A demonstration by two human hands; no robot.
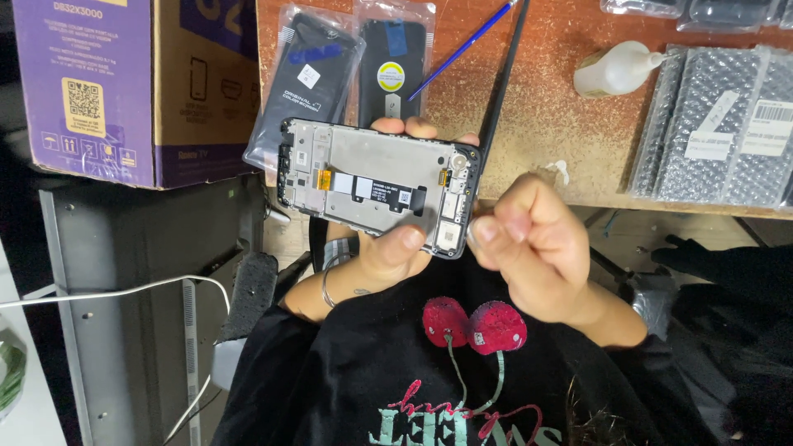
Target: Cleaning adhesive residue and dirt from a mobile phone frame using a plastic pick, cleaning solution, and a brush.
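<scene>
My left hand (395, 248) holds an opened phone frame (376, 183) flat, back side up, thumb on its near edge and fingertips showing past the far edge. The frame shows a grey metal plate, a black flex cable with white labels and small parts at the right end. My right hand (529, 244) is just right of the frame, fingers pinched together near its lower right corner; whether it holds something tiny I cannot tell. A thin black rod (501, 83) rises from behind the frame's right end.
Two bagged phone parts (351, 70) lie on the brown desk (545, 116) behind the frame, beside a blue pen (462, 49). A white squeeze bottle (615, 70) and bubble-wrapped packs (719, 124) sit at right. A purple cardboard box (124, 83) stands left.
</scene>
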